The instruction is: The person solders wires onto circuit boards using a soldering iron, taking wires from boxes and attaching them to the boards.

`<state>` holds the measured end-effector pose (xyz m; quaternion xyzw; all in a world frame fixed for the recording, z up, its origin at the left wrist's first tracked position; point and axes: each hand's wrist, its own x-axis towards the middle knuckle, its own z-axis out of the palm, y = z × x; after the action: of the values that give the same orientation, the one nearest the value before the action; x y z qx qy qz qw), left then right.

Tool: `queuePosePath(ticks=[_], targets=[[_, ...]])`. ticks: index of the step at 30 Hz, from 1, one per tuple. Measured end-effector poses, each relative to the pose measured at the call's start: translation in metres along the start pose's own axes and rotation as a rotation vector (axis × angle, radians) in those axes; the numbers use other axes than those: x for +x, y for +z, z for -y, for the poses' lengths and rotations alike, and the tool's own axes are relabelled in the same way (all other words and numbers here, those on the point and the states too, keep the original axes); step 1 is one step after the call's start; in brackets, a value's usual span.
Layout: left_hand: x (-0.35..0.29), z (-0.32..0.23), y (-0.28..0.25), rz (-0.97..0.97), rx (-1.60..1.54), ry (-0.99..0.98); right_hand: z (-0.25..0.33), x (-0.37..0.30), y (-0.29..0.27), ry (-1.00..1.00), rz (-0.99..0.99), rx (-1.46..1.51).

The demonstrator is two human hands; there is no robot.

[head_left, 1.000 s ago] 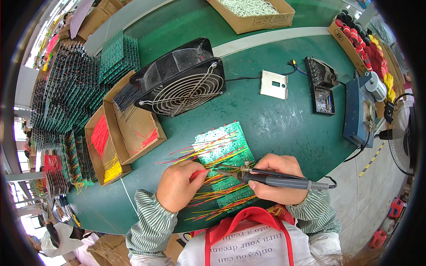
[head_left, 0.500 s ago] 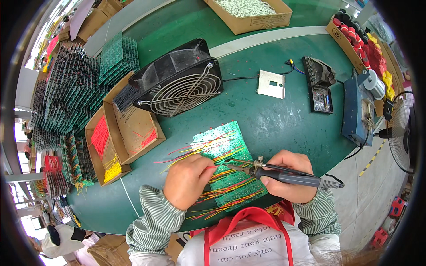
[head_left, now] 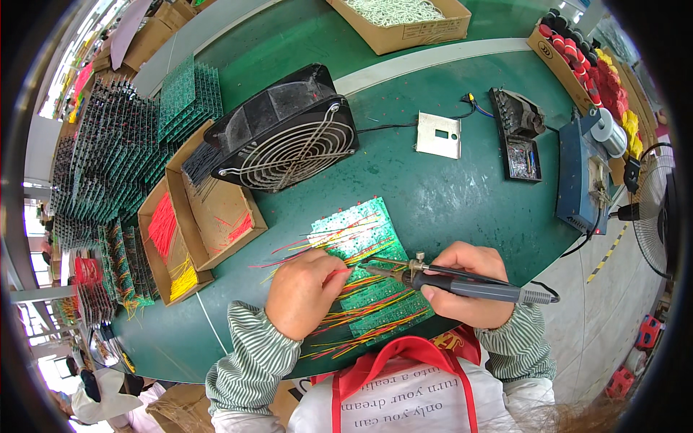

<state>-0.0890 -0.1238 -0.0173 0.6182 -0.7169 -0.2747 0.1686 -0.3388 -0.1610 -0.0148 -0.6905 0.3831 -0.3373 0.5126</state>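
Observation:
A green circuit board lies on the bench in front of me, with rows of thin red, yellow and dark wires running off its left side. Over its left edge, my left hand is pinched on a red wire, its end close to the board. My right hand grips a grey-and-black soldering iron from the right, with a thin feed tube clamped along it. The iron's tip is beside the red wire's end; whether they touch is too small to tell.
A black fan stands beyond the board. Left of it, cardboard boxes hold red, yellow and dark wires, before stacked circuit boards. To the right are a metal plate, a black tray and a blue soldering station.
Hands, wire and iron stay almost in place. The iron's tip has shifted very slightly left toward the red wire's end.

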Motion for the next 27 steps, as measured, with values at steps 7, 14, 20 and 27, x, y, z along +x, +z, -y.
queuePosePath(ticks=[7,14,20,27], targets=[[0.001,-0.014,-0.016,-0.246,0.204,0.056,0.004,-0.004,-0.011,0.012,-0.026,-0.027],[0.014,-0.013,0.01,-0.022,0.047,0.066,0.006,-0.008,-0.017,0.055,-0.076,-0.059],[0.019,-0.013,0.012,0.001,0.017,0.046,0.002,-0.007,-0.015,0.08,-0.065,-0.027],[0.019,-0.012,0.014,-0.011,0.016,0.063,-0.001,-0.006,-0.015,0.049,-0.055,-0.015]])
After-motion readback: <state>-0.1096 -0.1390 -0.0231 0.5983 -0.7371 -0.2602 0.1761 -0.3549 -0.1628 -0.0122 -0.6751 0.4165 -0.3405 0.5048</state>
